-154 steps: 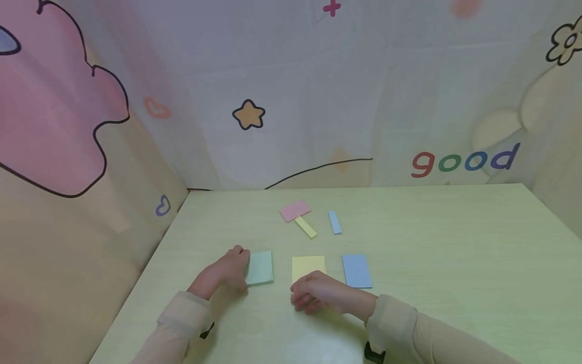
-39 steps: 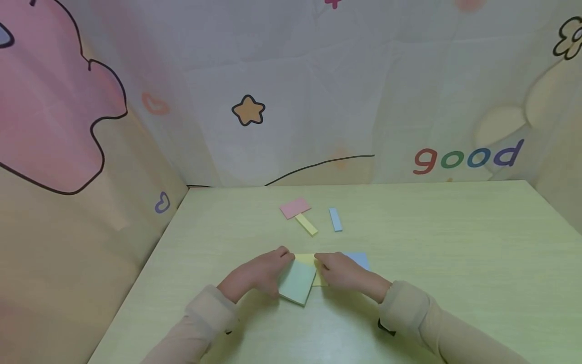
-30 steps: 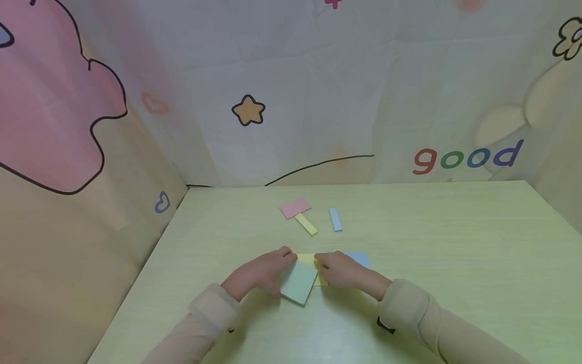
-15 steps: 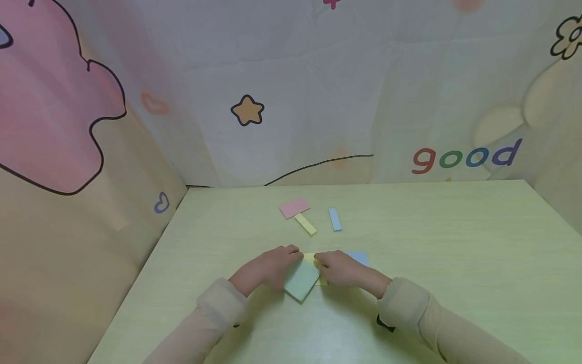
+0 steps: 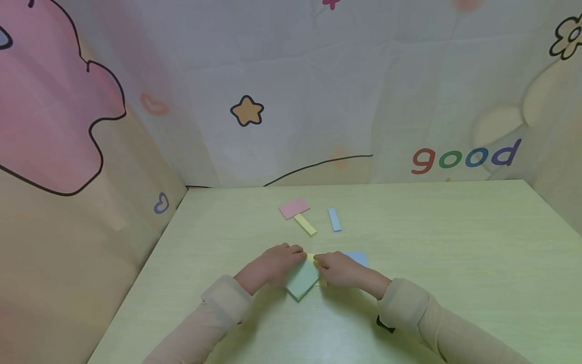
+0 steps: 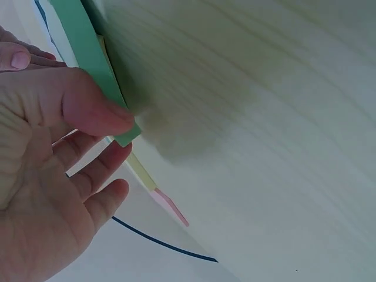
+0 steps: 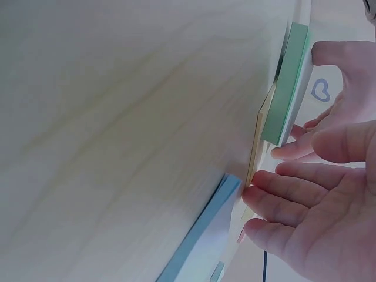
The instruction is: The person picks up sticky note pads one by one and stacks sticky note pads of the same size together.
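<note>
My left hand (image 5: pixel 278 263) grips a light green sticky note pad (image 5: pixel 302 282), thumb on one edge and fingers on the opposite side. The pad is turned at an angle and overlaps the yellow sticky note pad (image 5: pixel 323 281), hiding much of it. In the left wrist view the thumb presses the thick green edge (image 6: pixel 97 64). My right hand (image 5: pixel 343 269) is at the yellow pad's right side, its fingertips touching that pad in the right wrist view, thumb held apart. Partly behind the right hand lies a blue sticky note pad (image 5: pixel 357 258).
Farther back on the light wooden table (image 5: pixel 432 242) lie a pink sticky note pad (image 5: pixel 294 208), a narrow yellow strip pad (image 5: pixel 305 224) touching or nearly touching it, and a narrow blue strip pad (image 5: pixel 334 219). A printed cloth (image 5: pixel 295 91) hangs behind the table.
The left hand has brought the green pad from the left over the yellow one and keeps turning it clockwise. The right hand has moved up to the yellow pad's right side and stayed there.
</note>
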The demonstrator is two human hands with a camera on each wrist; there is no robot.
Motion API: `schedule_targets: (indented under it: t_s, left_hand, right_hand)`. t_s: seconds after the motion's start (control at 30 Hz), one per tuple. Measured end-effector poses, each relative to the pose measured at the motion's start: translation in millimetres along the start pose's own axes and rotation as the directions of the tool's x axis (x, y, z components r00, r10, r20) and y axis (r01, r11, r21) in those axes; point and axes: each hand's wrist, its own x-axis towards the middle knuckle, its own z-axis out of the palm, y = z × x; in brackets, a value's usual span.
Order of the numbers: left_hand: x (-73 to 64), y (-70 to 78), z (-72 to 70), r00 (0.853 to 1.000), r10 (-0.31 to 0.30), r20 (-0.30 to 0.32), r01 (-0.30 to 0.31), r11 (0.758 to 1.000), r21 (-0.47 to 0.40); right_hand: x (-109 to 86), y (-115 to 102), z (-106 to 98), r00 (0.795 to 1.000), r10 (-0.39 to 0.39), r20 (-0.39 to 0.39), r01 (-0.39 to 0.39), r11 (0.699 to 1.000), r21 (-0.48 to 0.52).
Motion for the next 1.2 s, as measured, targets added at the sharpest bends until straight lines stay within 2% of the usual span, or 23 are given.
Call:
schedule_targets:
  t_s: [0.3, 0.73, 0.83, 1.07, 1.2]
  left_hand:
    - [2.6, 2.2, 0.9, 0.999, 0.022, -0.036, -0.018, 0.993, 0.115]
    - [5.7, 8.3, 0.5, 0.999, 0.018, -0.032, -0.011, 0.980, 0.198]
    - [5.7, 8.1, 1.8, 1.000, 0.008, -0.027, -0.003, 0.984, 0.181]
    - [1.1, 7.9, 3.4, 0.999, -0.036, 0.010, 0.035, 0.996, 0.076]
    - [-4.6, 6.4, -0.1, 0.994, -0.106, 0.014, 0.107, 0.994, -0.026]
  right_hand:
    - [1.3, 0.8, 1.0, 1.000, 0.007, -0.003, -0.007, 1.000, -0.016]
    - [0.5, -2.8, -0.6, 0.998, 0.056, 0.007, -0.056, 0.998, 0.006]
    - [0.2, -3.4, -1.0, 0.998, 0.056, 0.007, -0.056, 0.998, 0.003]
    - [0.4, -1.3, -0.1, 1.000, 0.015, 0.000, -0.015, 1.000, -0.014]
    - [0.3, -0.1, 0.2, 1.000, -0.020, -0.014, 0.020, 0.999, -0.030]
